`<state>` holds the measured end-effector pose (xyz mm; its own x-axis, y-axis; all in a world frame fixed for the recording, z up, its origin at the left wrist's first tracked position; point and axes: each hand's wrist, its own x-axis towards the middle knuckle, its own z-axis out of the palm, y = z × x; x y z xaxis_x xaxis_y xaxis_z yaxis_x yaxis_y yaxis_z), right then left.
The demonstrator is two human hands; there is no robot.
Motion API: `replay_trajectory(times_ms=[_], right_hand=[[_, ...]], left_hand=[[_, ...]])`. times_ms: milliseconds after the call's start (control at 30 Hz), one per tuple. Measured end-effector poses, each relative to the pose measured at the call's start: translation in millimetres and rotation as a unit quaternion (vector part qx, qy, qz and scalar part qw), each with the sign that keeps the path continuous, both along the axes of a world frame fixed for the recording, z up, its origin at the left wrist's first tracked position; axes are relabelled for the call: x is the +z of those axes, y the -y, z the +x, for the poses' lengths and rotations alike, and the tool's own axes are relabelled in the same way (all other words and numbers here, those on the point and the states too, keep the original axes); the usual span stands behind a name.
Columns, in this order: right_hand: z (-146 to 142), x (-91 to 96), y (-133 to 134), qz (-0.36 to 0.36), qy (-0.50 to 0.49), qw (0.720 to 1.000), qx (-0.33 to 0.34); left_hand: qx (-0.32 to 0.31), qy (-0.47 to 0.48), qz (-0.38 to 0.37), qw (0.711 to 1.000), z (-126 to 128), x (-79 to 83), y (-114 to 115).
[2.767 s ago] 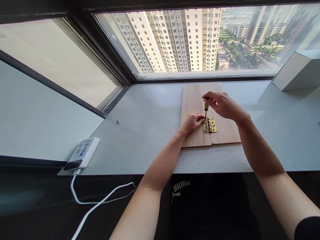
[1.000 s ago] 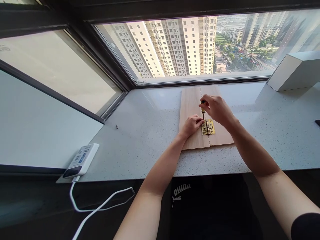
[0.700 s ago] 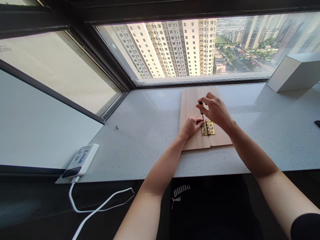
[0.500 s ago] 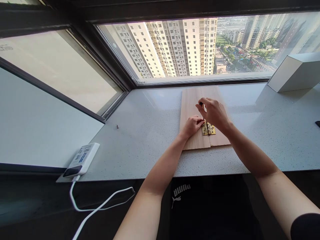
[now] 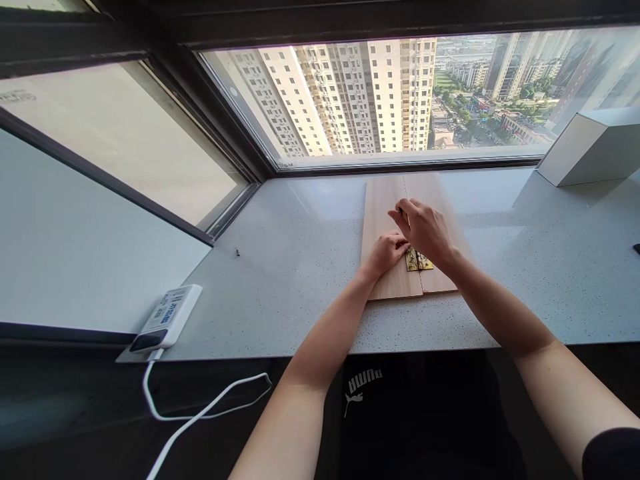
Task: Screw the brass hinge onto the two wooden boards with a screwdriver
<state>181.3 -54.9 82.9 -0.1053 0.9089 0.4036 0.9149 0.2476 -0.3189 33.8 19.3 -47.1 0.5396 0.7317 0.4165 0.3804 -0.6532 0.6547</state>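
Note:
Two pale wooden boards (image 5: 383,207) lie side by side on the counter, with a brass hinge (image 5: 420,263) across their seam near the front. My right hand (image 5: 427,230) is closed around the dark and yellow handle of a screwdriver (image 5: 403,214), held upright above the hinge's upper left corner. Most of its handle and shaft is hidden behind the fingers. My left hand (image 5: 386,253) rests on the left board, its thumb and forefinger pinched together at that same corner of the hinge. Whatever lies between those fingertips is too small to make out.
The boards lie on a speckled white counter (image 5: 300,293) below a window. A small dark screw-like piece (image 5: 237,253) lies to the left. A white power strip (image 5: 170,317) with a cable (image 5: 200,415) sits at the left front edge. At the back right stands a white box (image 5: 585,150).
My right hand has turned slightly and dipped a little with the screwdriver, covering more of the hinge's top. My left hand keeps its pinch at the hinge. The whole view has shifted slightly.

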Motion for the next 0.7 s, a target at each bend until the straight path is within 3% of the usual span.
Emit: replay_trajectory(times_ms=[233, 500, 700], right_hand=[[6, -4.7, -8, 0.029, 0.002, 1.000, 0.005], [16, -1.6, -9, 0.037, 0.021, 0.995, 0.088], [16, -7.4, -13, 0.049, -0.021, 0.998, 0.035]], left_hand=[[0.001, -0.019, -0.004, 1.000, -2, -3.0, -1], [-0.002, -0.020, -0.009, 1.000, -3, -6.1, -4], [-0.008, -0.009, -0.028, 1.000, -5, -4.5, -3]])
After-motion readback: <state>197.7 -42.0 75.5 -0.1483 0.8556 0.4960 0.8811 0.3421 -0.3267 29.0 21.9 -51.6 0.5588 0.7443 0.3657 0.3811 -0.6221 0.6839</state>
